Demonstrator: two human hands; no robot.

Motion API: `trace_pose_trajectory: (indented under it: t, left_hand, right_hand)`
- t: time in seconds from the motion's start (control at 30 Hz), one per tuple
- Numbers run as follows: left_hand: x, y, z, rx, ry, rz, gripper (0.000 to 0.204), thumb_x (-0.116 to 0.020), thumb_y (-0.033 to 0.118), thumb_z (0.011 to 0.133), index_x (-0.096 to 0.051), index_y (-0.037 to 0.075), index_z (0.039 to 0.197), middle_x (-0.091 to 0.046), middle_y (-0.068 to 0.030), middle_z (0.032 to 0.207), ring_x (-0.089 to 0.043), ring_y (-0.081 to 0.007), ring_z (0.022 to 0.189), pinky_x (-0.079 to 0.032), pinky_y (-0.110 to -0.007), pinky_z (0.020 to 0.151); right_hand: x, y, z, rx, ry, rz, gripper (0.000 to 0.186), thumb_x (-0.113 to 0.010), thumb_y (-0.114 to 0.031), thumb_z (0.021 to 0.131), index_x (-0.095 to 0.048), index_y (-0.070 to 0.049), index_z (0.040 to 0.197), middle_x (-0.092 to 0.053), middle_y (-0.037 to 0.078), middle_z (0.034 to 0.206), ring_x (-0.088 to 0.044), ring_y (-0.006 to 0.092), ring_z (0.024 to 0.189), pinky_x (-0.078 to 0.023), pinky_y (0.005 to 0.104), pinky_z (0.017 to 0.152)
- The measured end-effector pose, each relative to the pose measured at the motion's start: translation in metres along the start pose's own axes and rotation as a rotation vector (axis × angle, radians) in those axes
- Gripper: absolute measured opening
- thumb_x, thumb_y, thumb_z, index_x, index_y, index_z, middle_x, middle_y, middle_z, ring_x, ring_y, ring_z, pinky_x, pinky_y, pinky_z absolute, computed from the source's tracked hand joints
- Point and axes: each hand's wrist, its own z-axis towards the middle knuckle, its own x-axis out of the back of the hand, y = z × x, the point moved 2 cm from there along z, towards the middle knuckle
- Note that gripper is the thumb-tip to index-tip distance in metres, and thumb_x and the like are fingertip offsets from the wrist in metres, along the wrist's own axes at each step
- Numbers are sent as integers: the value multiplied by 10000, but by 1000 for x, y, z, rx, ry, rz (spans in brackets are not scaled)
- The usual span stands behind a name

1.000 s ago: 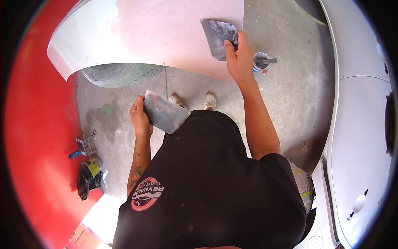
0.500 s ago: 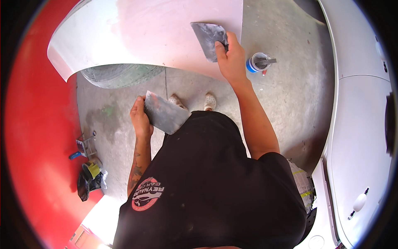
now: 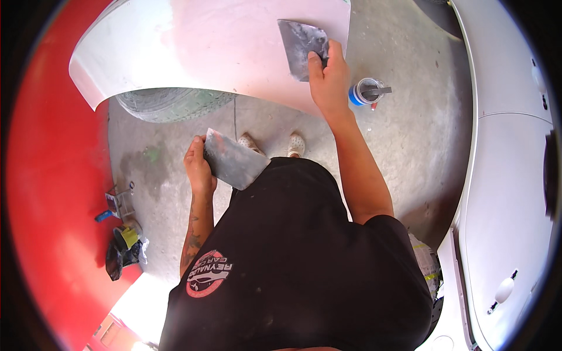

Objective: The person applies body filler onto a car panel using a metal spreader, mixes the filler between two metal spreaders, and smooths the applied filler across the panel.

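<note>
Pinched between the thumb and fingers of my right hand (image 3: 329, 85) is a thin grey filler spreader (image 3: 300, 45), smeared with pale paste. It lies at the right part of a white and pinkish car fender (image 3: 199, 52), apparently flat against its surface. In front of my body, my left hand (image 3: 198, 164) grips the left edge of a broad grey flat plate (image 3: 236, 161) with whitish and reddish smears. That plate is apart from the fender. The fingers behind both flat tools are partly hidden.
An open can (image 3: 367, 92) with a blue side and a flat tool in it stands on the concrete floor, right of the fender. A tyre (image 3: 170, 105) shows beneath the fender. Red bodywork (image 3: 52, 175) curves along the left, a white car (image 3: 506, 169) along the right.
My right hand and the spreader have moved slightly farther away and to the right along the fender. My left hand and its plate have hardly moved.
</note>
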Motion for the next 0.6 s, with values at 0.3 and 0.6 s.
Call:
trace_pose_trajectory:
  t: [0.3, 0.6]
  left_hand:
    - [2, -2, 1, 9, -14, -8, 330, -461, 288, 1014, -617, -2, 1012, -648, -45, 900, -596, -125, 778, -488, -268, 733]
    - [3, -3, 3, -1, -9, 2, 335, -461, 294, 1013, -619, -2, 998, -645, -46, 876, -588, -126, 761, -483, -265, 730]
  right_hand:
    - [7, -17, 13, -166, -11, 120, 272, -573, -74, 874, -500, 18, 1120, -612, 237, 850, -600, 416, 797, -463, 464, 705]
    - [3, -14, 20, -22, -13, 35, 297, -589, -77, 866, -486, 22, 1127, -603, 229, 809, -596, 396, 732, -456, 465, 659]
